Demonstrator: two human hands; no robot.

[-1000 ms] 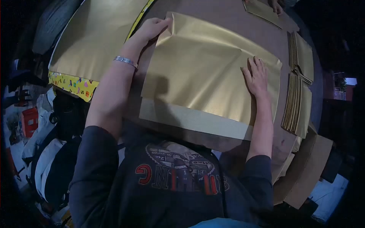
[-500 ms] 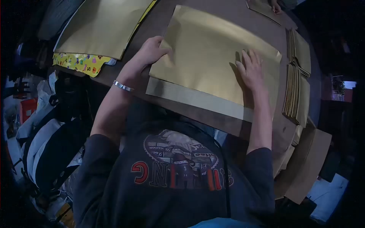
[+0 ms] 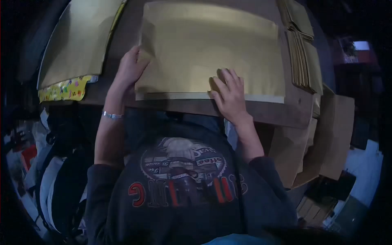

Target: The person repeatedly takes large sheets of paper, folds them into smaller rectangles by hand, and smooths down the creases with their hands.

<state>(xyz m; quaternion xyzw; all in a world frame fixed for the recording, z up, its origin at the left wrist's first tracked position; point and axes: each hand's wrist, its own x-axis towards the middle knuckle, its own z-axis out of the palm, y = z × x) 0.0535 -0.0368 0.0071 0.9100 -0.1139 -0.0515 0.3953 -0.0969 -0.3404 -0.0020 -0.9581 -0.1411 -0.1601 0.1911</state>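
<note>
A large gold paper sheet (image 3: 204, 49) lies on the brown table in front of me, with a pale strip (image 3: 175, 96) showing along its near edge. My left hand (image 3: 133, 66) is at the sheet's left edge, its thumb and fingers apart around that edge; whether it pinches the paper is unclear. My right hand (image 3: 229, 92) rests on the sheet near its front edge, right of centre, fingers spread and holding nothing. A silver bracelet (image 3: 112, 115) circles my left wrist.
More gold sheets (image 3: 77, 41) lie at the left over yellow patterned material (image 3: 67, 90). Folded gold stacks (image 3: 300, 59) stand on the table's right side. An open cardboard box (image 3: 337, 134) sits beyond the table's right edge. Dark bags (image 3: 67, 188) are at lower left.
My right hand has moved left and toward the sheet's near edge. The sheet now lies straighter, with less of the pale strip showing. The camera view has shifted.
</note>
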